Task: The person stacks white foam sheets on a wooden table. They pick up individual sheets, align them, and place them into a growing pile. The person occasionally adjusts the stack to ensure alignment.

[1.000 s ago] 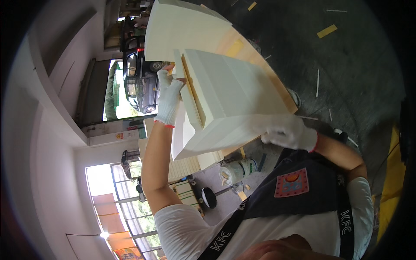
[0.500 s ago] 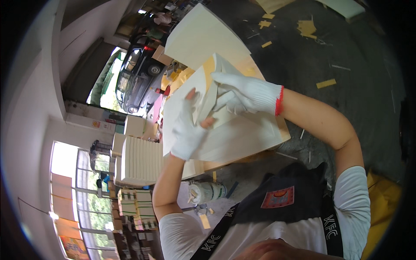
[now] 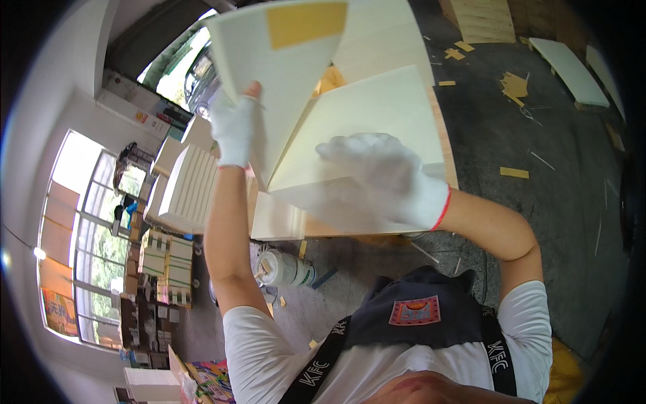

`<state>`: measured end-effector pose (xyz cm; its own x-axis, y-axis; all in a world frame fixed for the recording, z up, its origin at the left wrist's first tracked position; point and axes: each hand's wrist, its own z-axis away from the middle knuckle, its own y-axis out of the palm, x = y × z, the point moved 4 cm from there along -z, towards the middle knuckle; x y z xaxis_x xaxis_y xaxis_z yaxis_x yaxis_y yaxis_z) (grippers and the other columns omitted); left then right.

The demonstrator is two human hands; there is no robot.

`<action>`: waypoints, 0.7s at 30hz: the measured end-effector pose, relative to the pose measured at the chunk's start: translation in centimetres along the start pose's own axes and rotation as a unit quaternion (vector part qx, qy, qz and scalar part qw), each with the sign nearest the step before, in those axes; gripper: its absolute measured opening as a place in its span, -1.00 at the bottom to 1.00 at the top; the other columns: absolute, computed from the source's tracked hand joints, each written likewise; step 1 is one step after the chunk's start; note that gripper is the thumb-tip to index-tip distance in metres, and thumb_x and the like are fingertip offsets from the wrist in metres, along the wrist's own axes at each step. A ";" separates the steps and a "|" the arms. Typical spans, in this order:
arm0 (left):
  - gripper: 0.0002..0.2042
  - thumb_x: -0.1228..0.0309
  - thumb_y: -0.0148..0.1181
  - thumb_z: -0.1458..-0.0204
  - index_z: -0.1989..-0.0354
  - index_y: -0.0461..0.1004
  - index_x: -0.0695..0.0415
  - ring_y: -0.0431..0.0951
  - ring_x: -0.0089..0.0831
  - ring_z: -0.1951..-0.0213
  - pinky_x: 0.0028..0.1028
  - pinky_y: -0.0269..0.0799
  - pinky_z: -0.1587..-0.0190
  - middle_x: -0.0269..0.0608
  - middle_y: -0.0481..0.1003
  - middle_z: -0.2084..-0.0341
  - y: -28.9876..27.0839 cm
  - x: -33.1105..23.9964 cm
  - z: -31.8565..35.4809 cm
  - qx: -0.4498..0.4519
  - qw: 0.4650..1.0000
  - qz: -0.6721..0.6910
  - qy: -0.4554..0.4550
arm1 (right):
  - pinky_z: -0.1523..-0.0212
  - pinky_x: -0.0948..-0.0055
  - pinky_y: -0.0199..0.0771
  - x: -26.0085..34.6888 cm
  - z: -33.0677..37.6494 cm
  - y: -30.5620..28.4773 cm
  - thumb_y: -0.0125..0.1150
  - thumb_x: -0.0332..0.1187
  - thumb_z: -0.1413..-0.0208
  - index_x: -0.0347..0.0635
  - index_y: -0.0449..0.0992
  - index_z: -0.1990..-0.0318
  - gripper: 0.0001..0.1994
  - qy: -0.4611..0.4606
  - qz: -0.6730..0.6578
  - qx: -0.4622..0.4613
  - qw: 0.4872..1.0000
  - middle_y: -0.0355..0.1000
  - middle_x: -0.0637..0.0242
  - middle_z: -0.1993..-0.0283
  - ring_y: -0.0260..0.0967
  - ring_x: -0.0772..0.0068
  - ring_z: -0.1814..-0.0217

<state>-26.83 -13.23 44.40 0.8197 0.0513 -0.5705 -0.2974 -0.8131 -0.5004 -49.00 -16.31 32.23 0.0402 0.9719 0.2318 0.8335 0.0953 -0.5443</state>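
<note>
A white cardboard sheet (image 3: 245, 60) with a yellow patch (image 3: 306, 24) near its far edge stands tilted up on the left of the work table. My left hand (image 3: 232, 131), in a white glove with bare thumb tip, grips its left edge; the other fingers are mostly hidden. Flat on the table lies a pile of large white sheets (image 3: 383, 104). Over the near part of that pile is my right hand (image 3: 387, 175), in a white knitted glove with a red cuff. Motion smears its fingers, and I cannot make out anything in them.
Left of the table rises a stack of white panels (image 3: 185, 185). A white bucket (image 3: 288, 268) stands on the floor by the table's near edge. Yellow scraps (image 3: 515, 86) litter the floor at right, near a long white board (image 3: 568, 71). Strapped bundles (image 3: 165, 262) sit further left.
My left hand has moved left and away, with the white sheet now raised and tilted. My right hand has left the folded white piece and come nearer, over the pile. The view has shifted.
</note>
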 end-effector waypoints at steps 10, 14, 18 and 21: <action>-0.66 0.36 0.05 -0.30 -0.15 0.39 0.32 0.54 -0.15 -0.05 -0.22 0.54 -0.11 0.03 0.48 -0.09 -12.1 18.2 -6.2 -0.065 0.864 0.495 -0.071 | -0.17 0.13 0.24 7.4 -8.0 16.4 0.39 0.10 0.10 -0.22 0.44 0.01 -0.36 0.050 0.213 0.150 0.964 0.42 0.15 0.05 0.36 0.12 -0.03; -0.61 0.31 -0.06 -0.35 -0.26 0.29 0.23 0.46 -0.11 -0.14 -0.13 0.45 -0.16 -0.03 0.43 -0.15 -12.5 25.0 -5.8 -0.065 0.802 0.588 -0.081 | -0.32 0.09 0.16 7.1 -7.5 21.9 0.40 0.15 0.12 -0.26 0.40 -0.14 -0.22 0.093 0.256 0.150 0.951 0.39 0.04 -0.13 0.32 0.02 -0.22; -0.56 0.20 -0.08 -0.35 -0.30 0.26 0.16 0.43 -0.15 -0.13 -0.15 0.42 -0.11 -0.08 0.37 -0.20 -13.5 30.7 -6.1 -0.052 0.795 0.589 -0.136 | -0.44 0.03 0.07 7.2 -6.5 22.1 0.37 0.19 0.09 -0.25 0.31 -0.29 -0.12 0.107 0.297 0.183 0.931 0.30 -0.01 -0.33 0.19 0.00 -0.42; -0.57 0.20 -0.09 -0.36 -0.28 0.29 0.20 0.45 -0.18 -0.12 -0.21 0.44 -0.13 -0.10 0.40 -0.17 -14.7 35.7 -6.8 -0.063 0.790 0.597 -0.126 | -0.45 0.00 0.02 7.3 -6.7 22.6 0.35 0.20 0.06 -0.20 0.31 -0.31 -0.13 0.122 0.314 0.173 0.925 0.31 0.01 -0.33 0.21 0.01 -0.40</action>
<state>10.16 -3.44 35.82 -0.1361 -0.6954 -0.7056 -0.7204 -0.4195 0.5523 -26.16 -8.51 27.06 0.6150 0.7857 -0.0668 0.3783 -0.3684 -0.8492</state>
